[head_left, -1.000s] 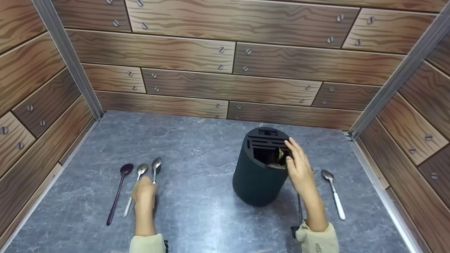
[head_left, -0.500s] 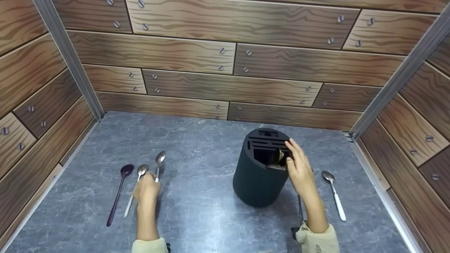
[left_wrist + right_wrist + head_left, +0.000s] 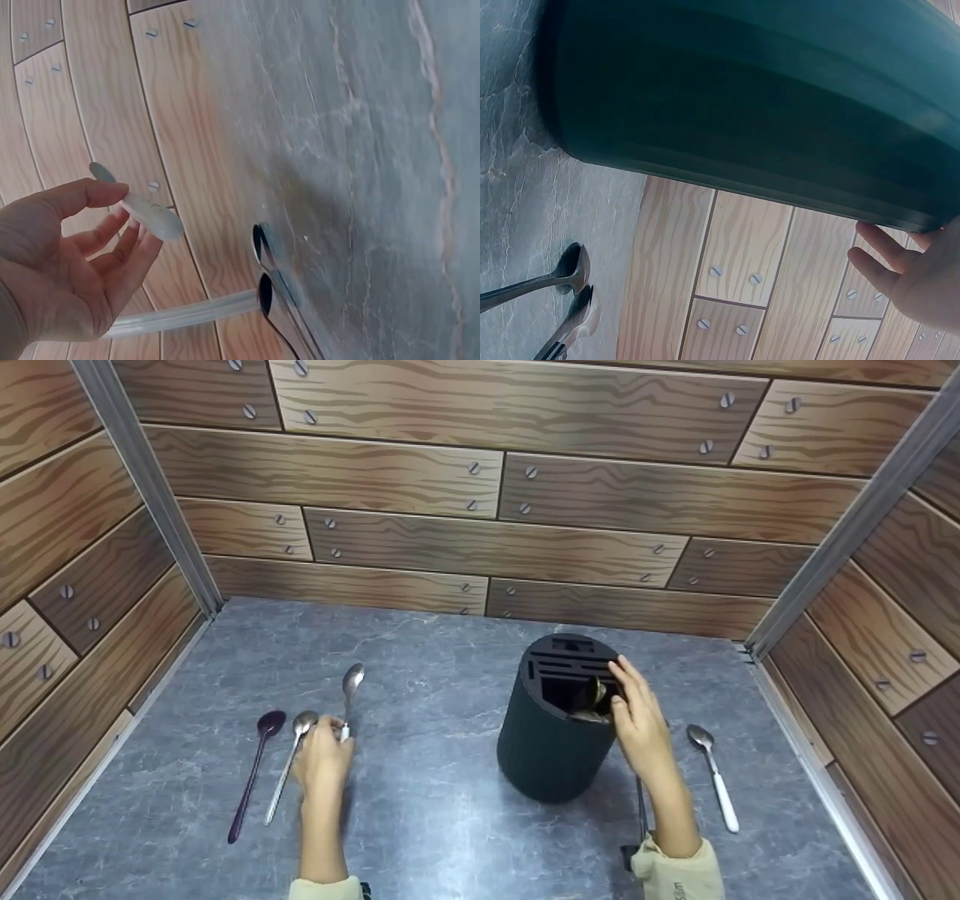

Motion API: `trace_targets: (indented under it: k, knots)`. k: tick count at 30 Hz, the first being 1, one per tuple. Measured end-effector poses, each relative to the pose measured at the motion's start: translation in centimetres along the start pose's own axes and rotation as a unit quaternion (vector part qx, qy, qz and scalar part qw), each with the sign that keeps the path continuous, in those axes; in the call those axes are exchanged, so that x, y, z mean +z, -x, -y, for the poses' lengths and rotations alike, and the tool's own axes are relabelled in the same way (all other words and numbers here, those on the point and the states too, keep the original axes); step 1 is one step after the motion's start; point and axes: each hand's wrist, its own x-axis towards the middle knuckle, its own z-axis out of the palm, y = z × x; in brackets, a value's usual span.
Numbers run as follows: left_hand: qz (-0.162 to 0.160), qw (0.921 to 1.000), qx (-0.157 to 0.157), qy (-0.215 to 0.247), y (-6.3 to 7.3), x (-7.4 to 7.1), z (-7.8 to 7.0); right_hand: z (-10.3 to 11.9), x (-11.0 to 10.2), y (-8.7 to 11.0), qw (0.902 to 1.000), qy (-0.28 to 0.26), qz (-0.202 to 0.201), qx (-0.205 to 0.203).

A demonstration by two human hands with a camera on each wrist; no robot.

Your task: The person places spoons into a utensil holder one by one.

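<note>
My left hand (image 3: 324,761) pinches a spoon (image 3: 353,680) by its white handle, the metal bowl pointing away from me. In the left wrist view the thumb and fingers hold the white handle (image 3: 154,217) above the table. My right hand (image 3: 640,727) rests with extended fingers against the right side of a dark green cylindrical utensil holder (image 3: 553,757), near its rim. The holder stands upright, with a black slotted top (image 3: 574,656). Shiny metal pieces (image 3: 596,694) show in its larger opening; their lower parts are hidden.
Left of my left hand lie a dark purple spoon (image 3: 251,780) and a silver spoon (image 3: 281,780). A white-handled spoon (image 3: 712,776) lies far right. Beside my right forearm is a thin dark handle (image 3: 641,806), partly hidden. Wood-patterned walls (image 3: 487,536) enclose the grey table.
My left hand has moved forward and slightly right, bringing the white-handled spoon along with it. My right hand and the holder have stayed in place.
</note>
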Motion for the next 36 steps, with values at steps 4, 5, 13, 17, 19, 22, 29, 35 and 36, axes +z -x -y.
trace_targets:
  k: [4, 5, 13, 17, 19, 22, 29, 35, 36]
  knots:
    - [-0.018, 0.9996, 0.013, 0.015, 0.2, 0.1, -0.5, 0.0, 0.0, 0.0, 1.0000, 0.001, -0.001, 0.001]
    - [-0.023, 0.9995, 0.016, 0.018, 0.3, 0.1, -0.6, 0.0, 0.0, 0.0, 1.0000, 0.001, -0.001, 0.001]
    - [-0.043, 0.9973, 0.039, 0.045, 1.0, 0.2, -1.7, -0.1, 0.0, 0.0, 1.0000, -0.002, -0.004, -0.007]
    - [-0.047, 0.9959, 0.051, 0.057, 1.3, 0.3, -2.5, 0.0, -0.1, 0.0, 1.0000, -0.003, -0.005, -0.005]
    - [-0.051, 0.9952, 0.056, 0.062, 1.3, 0.3, -2.8, 0.0, -0.1, 0.0, 1.0000, -0.003, -0.005, -0.004]
    - [-0.060, 0.9938, 0.063, 0.070, 1.4, 0.2, -3.3, 0.1, -0.1, -0.1, 1.0000, -0.002, -0.002, -0.002]
    - [-0.079, 0.9891, 0.082, 0.093, 2.0, 0.2, -4.1, -0.1, 0.0, -0.2, 1.0000, 0.001, -0.003, -0.002]
    - [-0.103, 0.9844, 0.098, 0.104, 2.6, 0.3, -4.9, 0.0, 0.0, -0.1, 1.0000, -0.002, -0.003, 0.000]
    - [-0.104, 0.9837, 0.101, 0.106, 2.7, 0.4, -5.0, 0.0, 0.0, -0.1, 1.0000, -0.002, -0.002, 0.000]
